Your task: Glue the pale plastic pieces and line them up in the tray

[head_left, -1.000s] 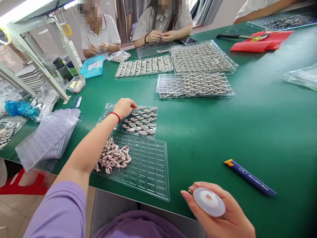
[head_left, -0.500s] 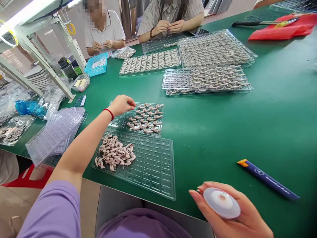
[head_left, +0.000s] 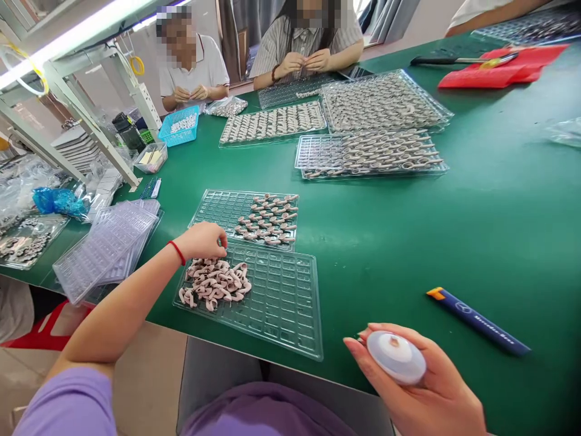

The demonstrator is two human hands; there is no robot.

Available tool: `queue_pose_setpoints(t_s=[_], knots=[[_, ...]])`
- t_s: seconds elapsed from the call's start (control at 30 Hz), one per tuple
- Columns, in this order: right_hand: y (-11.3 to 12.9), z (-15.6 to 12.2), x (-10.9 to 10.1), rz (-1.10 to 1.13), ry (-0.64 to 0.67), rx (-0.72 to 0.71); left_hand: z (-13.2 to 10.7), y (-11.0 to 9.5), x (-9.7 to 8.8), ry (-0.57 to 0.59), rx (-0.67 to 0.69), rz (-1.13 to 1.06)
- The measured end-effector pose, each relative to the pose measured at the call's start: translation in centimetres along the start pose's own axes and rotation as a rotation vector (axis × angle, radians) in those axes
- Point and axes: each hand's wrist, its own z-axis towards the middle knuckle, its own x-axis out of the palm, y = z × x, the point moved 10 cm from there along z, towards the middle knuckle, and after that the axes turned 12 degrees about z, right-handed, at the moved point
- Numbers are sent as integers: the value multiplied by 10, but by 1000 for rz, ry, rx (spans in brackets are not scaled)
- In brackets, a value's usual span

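Observation:
My left hand (head_left: 206, 239), with a red cord at the wrist, hovers over the top of a heap of small pinkish curved pieces (head_left: 218, 283). Its fingers curl downward; whatever is between them is hidden. That heap lies on the left part of a clear compartment tray (head_left: 285, 303). Just beyond, a second clear tray (head_left: 218, 209) carries rows of similar pieces (head_left: 272, 219) on its right side. At the lower right, my right hand (head_left: 426, 387) is wrapped round a whitish translucent squeeze bottle (head_left: 397, 358), seen end-on with a small brownish spot at its centre.
A blue knife-like item with an orange end (head_left: 476, 321) lies right. Filled trays (head_left: 381, 100) stand farther back, before two seated people. Stacked clear trays (head_left: 106, 248) lie left, a blue basket (head_left: 181, 136) behind them. A red sheet (head_left: 494, 75) is at the far right.
My left hand has come down and toward me, from above the far tray's pieces to the heap. My right hand still holds the bottle. The view has shifted slightly.

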Motion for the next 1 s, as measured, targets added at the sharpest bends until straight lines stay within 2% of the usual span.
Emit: queue_pose_setpoints(t_s=[0.23, 0.3, 0.37, 0.43, 0.5, 0.67, 0.77, 0.83, 0.87, 1.0], knots=[[7, 2, 1, -29, 0, -3, -5, -23, -9, -83, 66, -288], [10, 2, 1, -35, -3, -3, -15, -31, -10, -121, 67, -391], [11, 1, 0, -42, -11, -4, -32, -39, -6, -158, 74, -595], [12, -1, 1, -43, 3, -17, -53, -49, 6, -169, 77, -837], [13, -5, 9, -36, 73, -27, -74, -61, 26, -139, 61, -985], [38, -20, 45, 51, 297, -103, -112, -87, 86, 1, -43, -1294], [50, -29, 67, 159, 430, -132, -123, -99, 109, 51, -96, -1443], [47, -33, 73, 212, 456, -90, -129, -102, 115, 39, -109, -1430], [42, -34, 74, 232, 452, -56, -132, -102, 114, -2, -98, -1368], [21, -41, 69, 247, 343, 141, -149, -102, 85, -344, 54, -876]])
